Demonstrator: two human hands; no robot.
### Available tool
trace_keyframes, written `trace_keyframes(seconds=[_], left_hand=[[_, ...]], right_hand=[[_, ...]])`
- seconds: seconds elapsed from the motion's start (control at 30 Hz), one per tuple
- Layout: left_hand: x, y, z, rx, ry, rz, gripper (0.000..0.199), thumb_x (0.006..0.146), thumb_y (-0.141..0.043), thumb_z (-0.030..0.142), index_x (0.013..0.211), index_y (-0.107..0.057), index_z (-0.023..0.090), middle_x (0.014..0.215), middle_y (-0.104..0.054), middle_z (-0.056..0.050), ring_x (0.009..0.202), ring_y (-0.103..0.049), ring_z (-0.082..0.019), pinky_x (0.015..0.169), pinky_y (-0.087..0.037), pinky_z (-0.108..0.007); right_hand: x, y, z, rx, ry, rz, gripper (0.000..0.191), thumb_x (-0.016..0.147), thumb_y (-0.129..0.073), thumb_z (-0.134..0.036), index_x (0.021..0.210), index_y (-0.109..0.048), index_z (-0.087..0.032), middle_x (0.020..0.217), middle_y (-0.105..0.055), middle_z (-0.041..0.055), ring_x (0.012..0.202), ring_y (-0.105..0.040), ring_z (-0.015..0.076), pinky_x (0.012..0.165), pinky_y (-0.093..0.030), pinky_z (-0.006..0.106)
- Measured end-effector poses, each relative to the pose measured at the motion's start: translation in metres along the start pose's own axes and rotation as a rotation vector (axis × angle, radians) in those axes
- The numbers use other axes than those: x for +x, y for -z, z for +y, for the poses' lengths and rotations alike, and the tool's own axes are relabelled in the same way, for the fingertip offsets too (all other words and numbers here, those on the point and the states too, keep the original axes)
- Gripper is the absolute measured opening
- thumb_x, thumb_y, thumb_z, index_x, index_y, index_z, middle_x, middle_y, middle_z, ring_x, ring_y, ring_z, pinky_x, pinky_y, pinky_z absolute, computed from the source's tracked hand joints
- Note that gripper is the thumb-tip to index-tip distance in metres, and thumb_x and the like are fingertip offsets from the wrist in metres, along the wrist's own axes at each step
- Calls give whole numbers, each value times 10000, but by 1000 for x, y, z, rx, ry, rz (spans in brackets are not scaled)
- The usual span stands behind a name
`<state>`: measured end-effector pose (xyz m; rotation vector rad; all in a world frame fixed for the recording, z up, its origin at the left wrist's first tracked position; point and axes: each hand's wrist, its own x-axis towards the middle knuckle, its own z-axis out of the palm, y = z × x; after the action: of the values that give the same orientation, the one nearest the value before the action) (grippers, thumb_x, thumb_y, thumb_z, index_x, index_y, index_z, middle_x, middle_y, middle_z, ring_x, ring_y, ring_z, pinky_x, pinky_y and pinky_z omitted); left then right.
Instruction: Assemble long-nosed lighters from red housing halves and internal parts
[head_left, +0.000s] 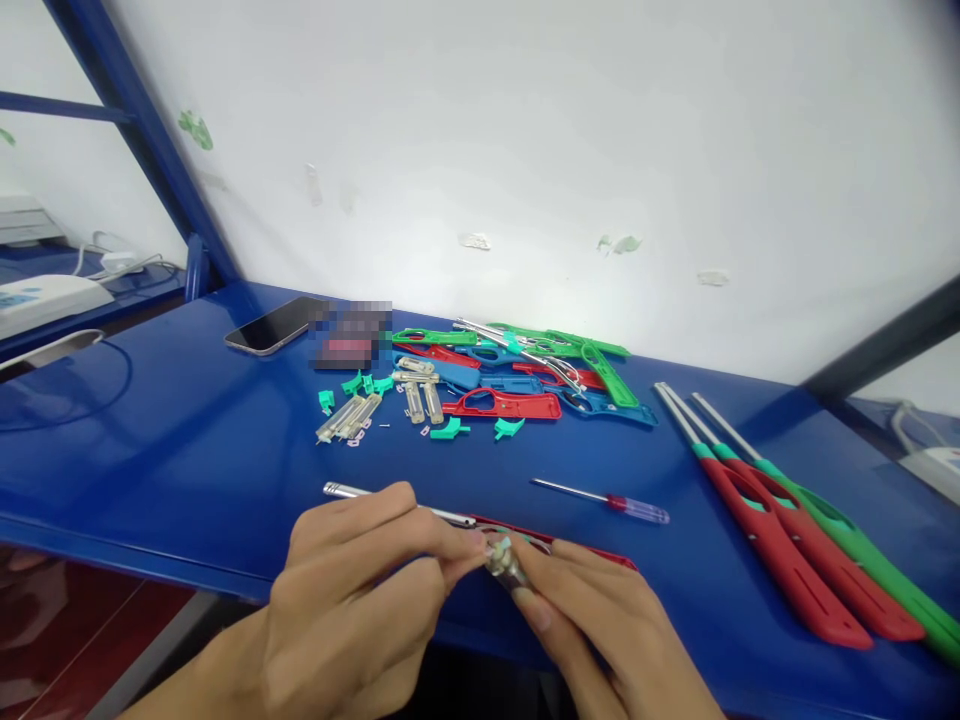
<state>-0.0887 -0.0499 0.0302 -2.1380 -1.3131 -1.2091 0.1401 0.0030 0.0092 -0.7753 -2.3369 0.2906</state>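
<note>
My right hand (607, 610) is closed round a small clear lighter fuel tank (510, 572), its valve end tilted up toward the left. The fingertips of my left hand (367, 580) pinch together at that valve end; whatever they grip is too small to make out. A pale green bit shows at the top of the tank. Behind my hands lies a silver lighter tube (346, 490), partly hidden by my left hand. A red lighter shell half (611, 556) with a wire shows beyond my right fingers. The screwdriver (636, 509) with its clear purple and red handle lies just past them.
Assembled red (795, 570) and green (847, 525) lighters lie at the right. Further back are piled shell halves (502, 404), loose fuel tanks (349, 418) and green triggers (450, 429). A phone (277, 326) lies back left, beside a pixelated item (351, 337). A white wall closes the back.
</note>
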Motion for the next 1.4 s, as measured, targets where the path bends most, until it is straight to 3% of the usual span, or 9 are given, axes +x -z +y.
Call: trace_keyframes(seconds=[0.27, 0.53, 0.73, 0.93, 1.13, 1.3, 1.4], left_hand=[[0, -6, -10, -134, -40, 13, 283, 953, -573, -63, 822, -606, 185, 854, -744, 21, 666, -662, -106, 574, -513, -289], [11, 8, -6, -106, -11, -41, 302, 940, -580, -25, 753, -546, 210, 897, -812, 86, 656, -703, -95, 638, -549, -284], [11, 3, -6, -89, -20, 32, 334, 971, -654, 18, 721, -537, 206, 871, -836, 78, 583, -691, -103, 579, -546, -300], [8, 1, -5, -85, 66, 16, 297, 1012, -677, 90, 783, -542, 223, 904, -843, 101, 666, -758, -84, 645, -602, -248], [9, 3, -9, -104, 29, -26, 303, 1020, -665, 99, 767, -555, 224, 929, -848, 97, 658, -768, -87, 629, -594, -253], [11, 1, -12, -173, 58, -83, 161, 1069, -577, 145, 1003, -665, 263, 935, -844, 85, 804, -809, -98, 732, -616, -201], [15, -1, -11, -194, 127, -110, 82, 1078, -610, 207, 1100, -671, 257, 951, -821, 76, 733, -768, -69, 708, -585, -171]], right_hand=[[5, -7, -6, -27, 55, 3, 389, 1148, -409, -374, 1348, -713, -238, 1161, -850, 52, 1011, -828, 191, 934, -660, 255], [-2, -5, 0, -6, 31, 67, 330, 1093, -559, -369, 1354, -739, -277, 1176, -847, 37, 1017, -834, 229, 921, -679, 300], [-5, -7, -2, -10, -22, 147, 328, 1096, -554, -408, 1351, -734, -310, 1187, -844, 11, 1006, -834, 207, 870, -686, 266], [-1, -5, -8, 42, -97, 131, 326, 1113, -507, -426, 1335, -734, -353, 1195, -841, 0, 1018, -829, 208, 900, -685, 300], [-4, -5, -3, 44, -112, 107, 299, 1090, -564, -410, 1342, -721, -383, 1220, -831, -58, 1053, -825, 201, 962, -670, 318], [-4, -7, -2, 2, -163, 92, 311, 1100, -530, -424, 1351, -714, -401, 1246, -822, -66, 1079, -819, 199, 975, -669, 344], [-1, -7, -3, -15, -165, 93, 308, 1100, -531, -416, 1334, -728, -383, 1230, -829, -49, 1063, -824, 205, 966, -674, 352]])
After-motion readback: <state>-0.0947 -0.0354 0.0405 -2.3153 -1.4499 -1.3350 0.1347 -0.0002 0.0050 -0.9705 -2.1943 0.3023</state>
